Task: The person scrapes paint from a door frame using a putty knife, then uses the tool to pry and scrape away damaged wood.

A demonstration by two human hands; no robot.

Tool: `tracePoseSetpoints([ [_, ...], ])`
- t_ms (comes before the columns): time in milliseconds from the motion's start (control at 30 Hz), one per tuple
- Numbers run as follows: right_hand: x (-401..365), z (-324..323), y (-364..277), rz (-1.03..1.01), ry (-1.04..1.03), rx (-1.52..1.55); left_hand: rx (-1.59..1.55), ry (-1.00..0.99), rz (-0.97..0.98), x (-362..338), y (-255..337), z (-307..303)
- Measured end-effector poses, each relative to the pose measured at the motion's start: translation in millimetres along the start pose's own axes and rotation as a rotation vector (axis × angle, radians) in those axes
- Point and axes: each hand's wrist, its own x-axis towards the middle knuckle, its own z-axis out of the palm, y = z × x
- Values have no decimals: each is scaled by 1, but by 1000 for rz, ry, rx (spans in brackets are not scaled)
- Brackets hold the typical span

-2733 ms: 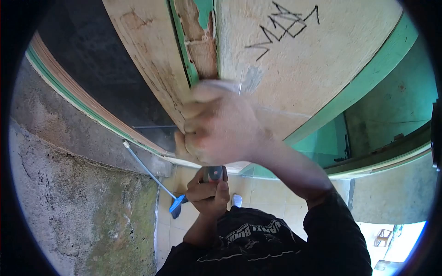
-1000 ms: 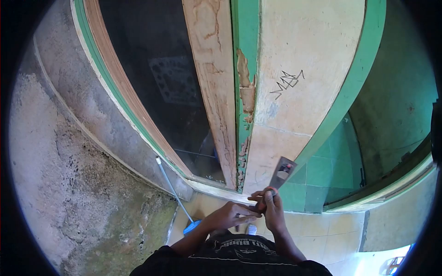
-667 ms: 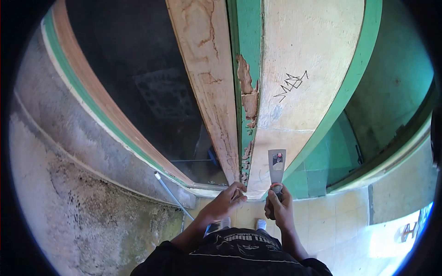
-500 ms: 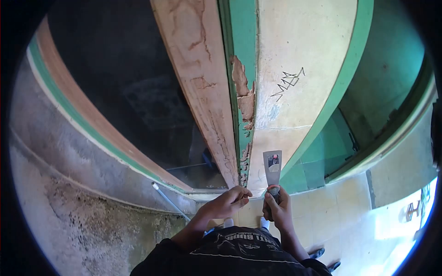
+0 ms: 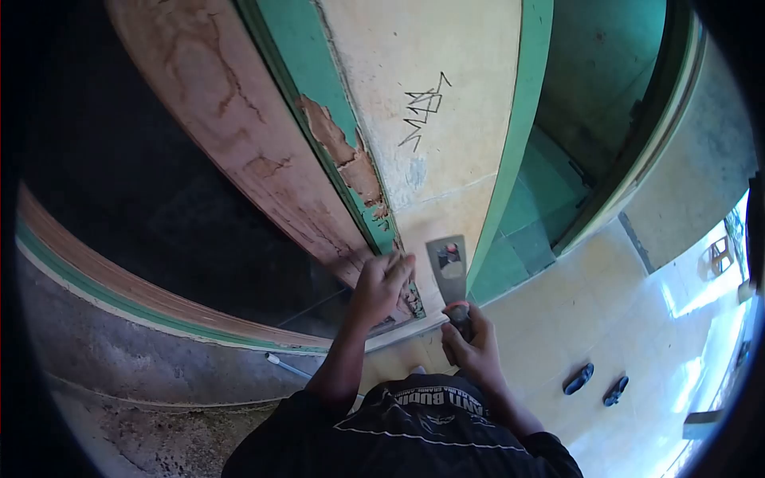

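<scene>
My right hand (image 5: pixel 476 344) is wrapped round the dark handle of a putty knife (image 5: pixel 448 267), whose flat metal blade points up and away. My left hand (image 5: pixel 382 287) is raised in front of the lower door frame, fingers curled; whether anything is between them is too blurred to tell. Beside it runs the green frame strip (image 5: pixel 299 56), with a peeled patch (image 5: pixel 339 143) of bare brown material and flaking paint lower down. To the left of the strip is a pinkish-brown board (image 5: pixel 231 103) with cracks.
A cream wall (image 5: pixel 446 48) with black scribbles stands between the frame and a green-edged doorway. Black sandals (image 5: pixel 578 379) lie on the tiled floor (image 5: pixel 542 334) at the right. A white-tipped pole (image 5: pixel 288 365) is at lower left, near a stained grey wall (image 5: pixel 143 350).
The view has turned, shifting the frame and wall leftward. My left hand has risen toward the frame. My right hand still holds the putty knife, its blade now tilted slightly left.
</scene>
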Motion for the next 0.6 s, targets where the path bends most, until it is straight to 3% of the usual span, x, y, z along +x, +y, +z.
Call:
tracePoseSetpoints([
  [67, 4, 0, -8, -86, -116, -107, -343, 55, 108, 11, 6, 7],
  [100, 6, 1, -16, -79, -114, -100, -339, 53, 98, 10, 6, 13],
  [167, 13, 5, -31, -130, -221, -21, -758, 144, 138, 5, 10, 28],
  [200, 20, 2, -38, -76, -336, 55, -705, 138, 316, 5, 32, 36],
  [233, 25, 0, -43, -71, -326, 70, -696, 130, 302, 8, 34, 33],
  [300, 30, -3, -54, 98, -438, 195, -243, 41, 383, 13, 35, 26],
  [333, 32, -6, -62, 106, -453, 162, -293, 56, 182, 10, 48, 26],
  [367, 29, -4, -61, 109, -447, 169, -291, 50, 175, 13, 50, 25],
  [433, 25, 5, -61, -342, -166, -299, -493, 28, 187, 19, 52, 27],
  [467, 20, 10, -67, -460, -71, -421, -644, 64, 274, 23, 53, 35],
  [500, 18, 13, -63, -459, -73, -426, -650, 65, 275, 24, 57, 37],
  [567, 10, 16, -46, -553, 125, -550, -831, 74, 284, 22, 70, 40],
  [600, 9, 15, -40, -592, 103, -700, -907, 89, 268, 22, 75, 45],
])
